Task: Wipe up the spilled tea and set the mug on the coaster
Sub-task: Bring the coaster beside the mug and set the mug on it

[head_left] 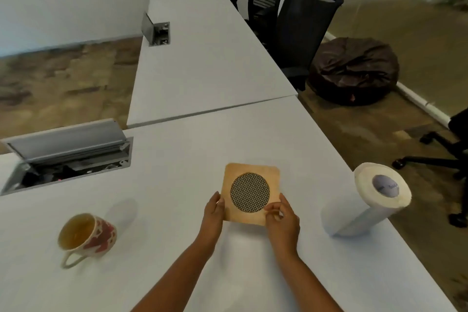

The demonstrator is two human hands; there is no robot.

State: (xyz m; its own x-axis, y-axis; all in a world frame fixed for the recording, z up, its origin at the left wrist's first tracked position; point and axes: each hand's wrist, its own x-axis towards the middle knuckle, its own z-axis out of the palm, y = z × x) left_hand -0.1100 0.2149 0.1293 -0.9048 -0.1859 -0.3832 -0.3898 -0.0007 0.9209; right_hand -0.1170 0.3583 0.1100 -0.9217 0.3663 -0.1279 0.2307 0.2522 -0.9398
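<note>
light: soft, even, fairly bright indoor light
shadows: faint, diffuse ones on the desk [177,159] beside the mug [87,235] and paper towel roll [374,200]
sharpness: slightly soft throughout, smeared floor texture
distortion: wide-angle bending of desk edges toward the frame borders

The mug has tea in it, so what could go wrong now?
The mug looks tilted and full of tea, away from both hands, so it might slop more onto the table. The left hand and right hand are busy holding the coaster, and the paper towel roll stands near the table's edge, easy to knock off.
</note>
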